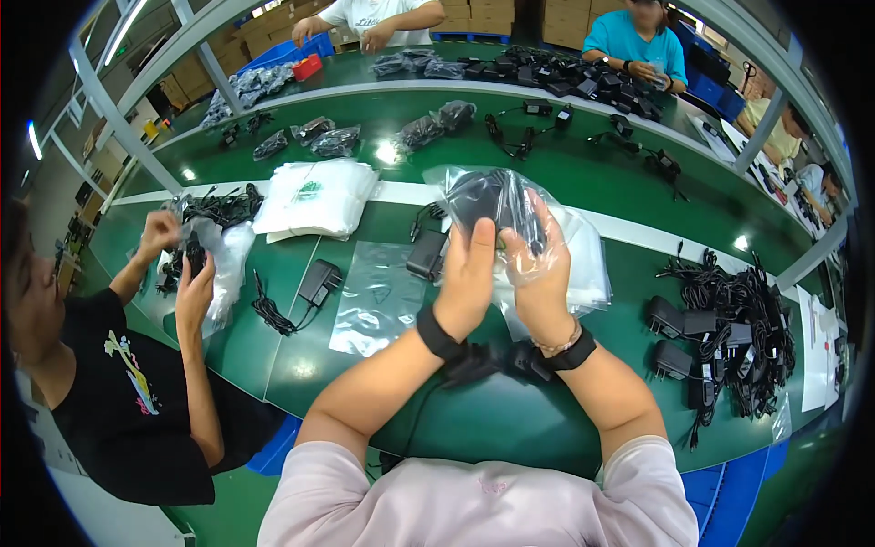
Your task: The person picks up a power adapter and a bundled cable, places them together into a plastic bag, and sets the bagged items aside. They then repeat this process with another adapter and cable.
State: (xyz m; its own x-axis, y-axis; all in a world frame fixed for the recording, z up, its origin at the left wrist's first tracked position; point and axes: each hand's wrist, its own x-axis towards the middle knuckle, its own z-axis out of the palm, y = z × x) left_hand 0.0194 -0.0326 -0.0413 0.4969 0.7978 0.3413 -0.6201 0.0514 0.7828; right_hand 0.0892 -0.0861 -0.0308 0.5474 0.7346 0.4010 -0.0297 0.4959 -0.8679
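Head view: our left hand (465,283) and right hand (547,278) half-curl round one bagged item (488,196), chargers (700,323) unbagged near the worktop's (556,419) right edge.

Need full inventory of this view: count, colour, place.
bagged item: 1, black in clear plastic, in both hands
flat bag: 1, clear, left of hands
loose adapters: 2, black, either side of flat bag
bag stacks: at least 2, white, beyond left and behind hands
adapter pile: many, black, right
dark items: unclear count, black, between wrists
far pile: many, black, far bench
red box: 1, red, upper left
people: at least 5, varied clothing, left, across, right
bench: green, beneath
left hand: 1, bare, centre
right hand: 1, bare, centre
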